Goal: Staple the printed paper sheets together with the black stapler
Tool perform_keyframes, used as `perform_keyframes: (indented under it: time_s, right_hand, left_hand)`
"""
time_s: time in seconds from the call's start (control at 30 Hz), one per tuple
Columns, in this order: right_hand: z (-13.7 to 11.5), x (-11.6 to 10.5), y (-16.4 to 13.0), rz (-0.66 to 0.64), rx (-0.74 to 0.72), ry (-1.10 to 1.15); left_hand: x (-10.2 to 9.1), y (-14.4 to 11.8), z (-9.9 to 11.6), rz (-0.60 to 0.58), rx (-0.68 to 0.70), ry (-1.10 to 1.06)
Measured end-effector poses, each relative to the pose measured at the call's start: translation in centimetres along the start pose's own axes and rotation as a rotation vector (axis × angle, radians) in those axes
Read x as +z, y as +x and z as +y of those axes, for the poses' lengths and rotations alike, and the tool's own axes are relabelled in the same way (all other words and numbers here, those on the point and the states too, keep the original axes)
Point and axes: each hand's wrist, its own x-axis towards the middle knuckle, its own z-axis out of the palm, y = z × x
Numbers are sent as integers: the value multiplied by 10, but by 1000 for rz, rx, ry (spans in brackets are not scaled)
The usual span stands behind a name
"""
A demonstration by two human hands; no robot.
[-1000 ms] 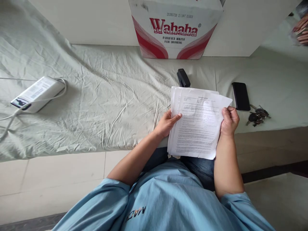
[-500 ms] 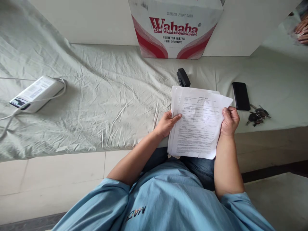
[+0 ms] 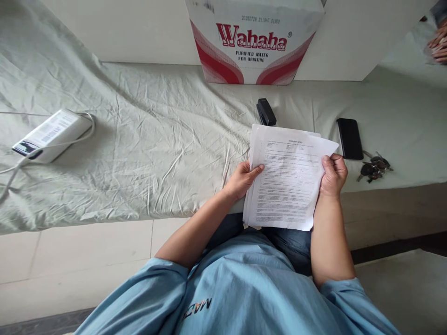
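A small stack of printed paper sheets (image 3: 286,186) is held up over my lap and the table's front edge, its sheets slightly fanned at the left side. My left hand (image 3: 242,179) is closed on the left edge, thumb on top and fingers underneath. On the upper right edge, my right hand (image 3: 333,177) pinches the paper between thumb and fingers, and the corner there bends up. A black stapler (image 3: 266,112) lies just beyond the top of the sheets. Right of the paper are a black phone (image 3: 350,139) and a bunch of keys (image 3: 375,167).
A pale green cloth (image 3: 157,139) covers the table. At the back, a Wahaha water carton (image 3: 256,60) stands against a white panel (image 3: 146,32). To the left lies a white box (image 3: 52,135) with a cable over it. Another person's hands (image 3: 439,44) show at the far upper right.
The top of the paper sheets has shifted very slightly to the right. Both hands keep the same hold.
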Motion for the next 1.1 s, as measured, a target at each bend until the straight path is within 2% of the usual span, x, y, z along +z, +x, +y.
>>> perform_keyframes:
  time_s: [0.53,0.77,0.87,1.1]
  right_hand:
    - [5,-3,2,-4,-3,-6]
    - [5,3,5,7,-84,76]
    - [3,5,2,-30,-54,106]
    - [2,0,-4,-107,58,26]
  left_hand:
    - [0,1,-1,0,-3,-19]
    - [-2,3,-3,33,-42,-88]
    - [-2,3,-2,50,-50,-118]
    - [-3,3,-2,60,-55,-133]
